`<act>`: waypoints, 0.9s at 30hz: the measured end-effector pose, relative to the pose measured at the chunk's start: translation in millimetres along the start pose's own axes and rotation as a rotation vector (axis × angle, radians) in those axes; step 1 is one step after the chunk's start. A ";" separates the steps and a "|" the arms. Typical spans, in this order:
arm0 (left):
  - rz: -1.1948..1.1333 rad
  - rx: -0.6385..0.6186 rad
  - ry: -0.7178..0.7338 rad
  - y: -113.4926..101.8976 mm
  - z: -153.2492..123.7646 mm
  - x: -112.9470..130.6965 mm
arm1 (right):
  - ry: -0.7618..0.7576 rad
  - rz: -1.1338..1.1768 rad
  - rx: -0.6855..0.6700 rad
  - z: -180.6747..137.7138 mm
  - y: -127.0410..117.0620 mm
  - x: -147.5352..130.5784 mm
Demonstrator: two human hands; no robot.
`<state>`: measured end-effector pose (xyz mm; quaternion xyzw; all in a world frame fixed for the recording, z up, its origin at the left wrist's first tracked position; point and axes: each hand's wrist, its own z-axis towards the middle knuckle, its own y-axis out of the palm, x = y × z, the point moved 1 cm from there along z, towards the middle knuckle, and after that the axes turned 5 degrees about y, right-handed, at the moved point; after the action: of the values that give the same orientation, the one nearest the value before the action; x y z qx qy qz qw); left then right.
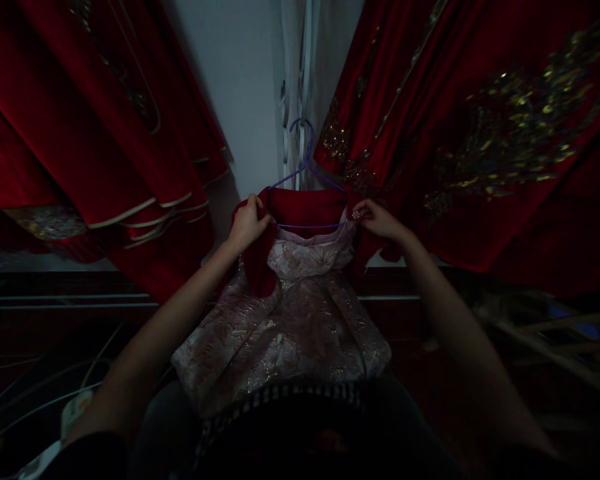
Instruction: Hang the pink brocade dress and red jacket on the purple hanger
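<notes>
A pale pink brocade dress (310, 320) with a shiny floral pattern hangs from a purple wire hanger (309, 148) in front of me. A small red jacket (261, 267) sits over its shoulders, with the front apart. My left hand (250, 223) is closed on the jacket's edge at the left shoulder, thumb and fingers pressed together. At the other shoulder, my right hand (377, 220) pinches the jacket's edge beside a small beaded ornament (356, 215). The dress skirt spreads down toward my lap. The picture is dark, so fine detail is hard to see.
Red garments with light piping (130, 153) hang at the left. More red cloth with gold sequins (520, 127) hangs at the right. Behind the hanger is a pale wall (245, 87). A white power strip (75, 410) and cables lie low at the left.
</notes>
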<state>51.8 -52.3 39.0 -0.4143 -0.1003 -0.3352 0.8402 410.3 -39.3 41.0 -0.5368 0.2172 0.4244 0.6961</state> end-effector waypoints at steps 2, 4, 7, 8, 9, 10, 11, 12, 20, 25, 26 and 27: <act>-0.077 0.052 -0.046 8.1 0.7 0.8 | 0.072 0.206 0.042 3.3 8.1 2.7; -0.179 0.083 -0.115 19.5 -0.7 5.0 | 0.077 0.310 0.031 2.6 27.7 -3.2; -0.386 0.015 -0.135 38.8 -7.0 21.3 | 0.030 0.362 -0.070 -4.4 77.1 -25.9; -0.452 -0.038 -0.111 44.4 -10.1 28.0 | -0.016 0.417 -0.143 -7.5 94.8 -35.0; -0.505 -0.096 -0.089 49.0 -13.6 33.9 | -0.070 0.469 -0.215 -10.7 110.5 -43.5; -0.554 -0.148 -0.070 52.4 -17.1 38.5 | -0.127 0.516 -0.237 -13.7 123.0 -50.4; -0.600 -0.188 -0.056 54.8 -20.6 41.3 | -0.161 0.539 -0.254 -16.4 132.2 -55.3; -0.641 -0.207 -0.047 56.2 -23.7 42.3 | -0.169 0.541 -0.271 -18.8 138.3 -58.1; -0.752 -0.023 -0.018 61.8 -37.4 36.7 | -0.214 0.396 0.074 -32.0 141.1 -58.1; -0.777 0.102 -0.131 58.6 -42.6 38.1 | -0.173 0.276 0.106 -39.3 141.2 -65.3; -0.770 0.091 -0.129 57.7 -43.0 37.8 | -0.169 0.280 0.103 -39.9 140.7 -65.6; -0.762 0.075 -0.120 56.9 -43.1 37.3 | -0.167 0.288 0.103 -40.2 140.2 -65.5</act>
<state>112.0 -78.6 -7.5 -0.3351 -0.3085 -0.5945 0.6627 265.2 -91.3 -1.5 -0.4267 0.2550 0.5511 0.6702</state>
